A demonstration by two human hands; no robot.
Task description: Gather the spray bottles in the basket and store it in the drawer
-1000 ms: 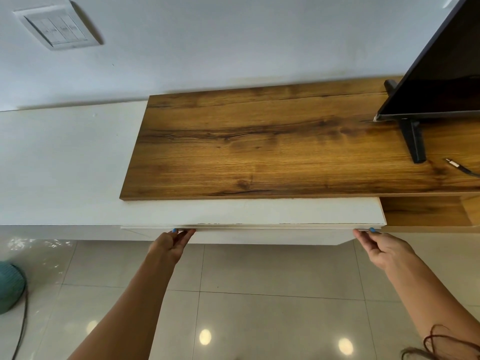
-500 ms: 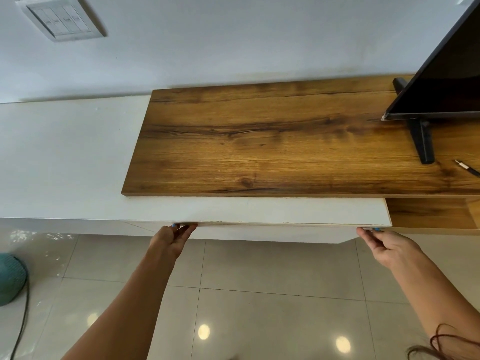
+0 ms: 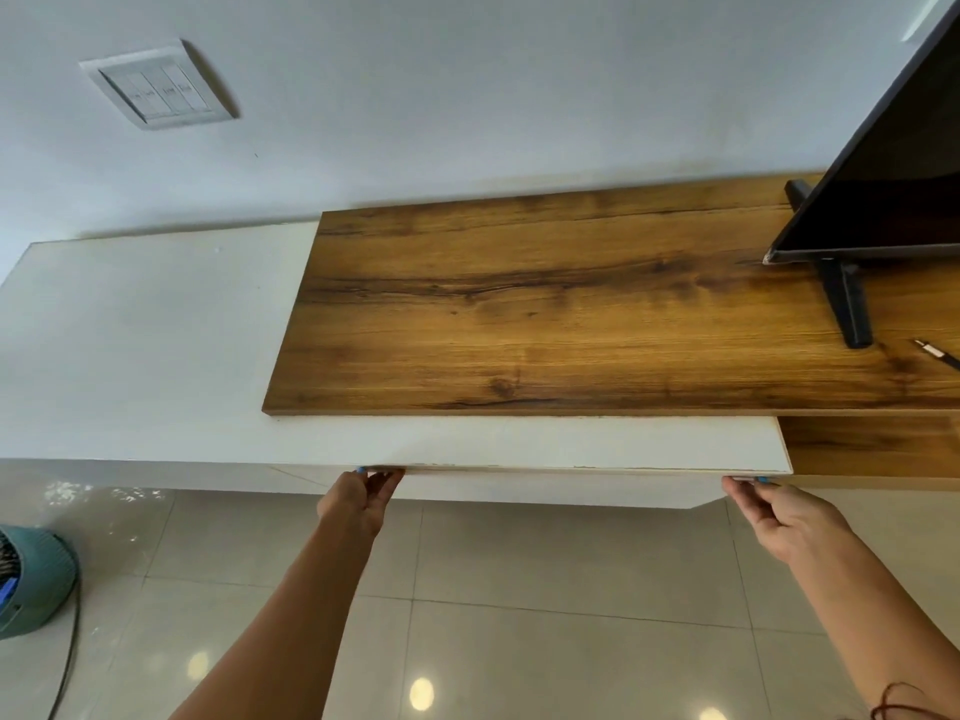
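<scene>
The white drawer front (image 3: pixel 545 490) sits under the white cabinet top (image 3: pixel 156 356), just below the wooden board (image 3: pixel 545 314), and looks almost flush with the cabinet. My left hand (image 3: pixel 358 498) has its fingertips curled on the front's upper edge near its left end. Over at the right end, my right hand (image 3: pixel 779 511) holds the same edge with its fingers. No basket or spray bottle is visible; the inside of the drawer is hidden.
A black TV (image 3: pixel 883 174) on a stand (image 3: pixel 847 309) occupies the board's right end, with a cable tip (image 3: pixel 935 353) beside it. A teal round object (image 3: pixel 31 584) with a cord sits on the tiled floor at left. A switch plate (image 3: pixel 156 85) is on the wall.
The drawer front has slid inward and its protruding lip is now nearly level with the cabinet edge. Both hands stayed on its upper edge and moved with it.
</scene>
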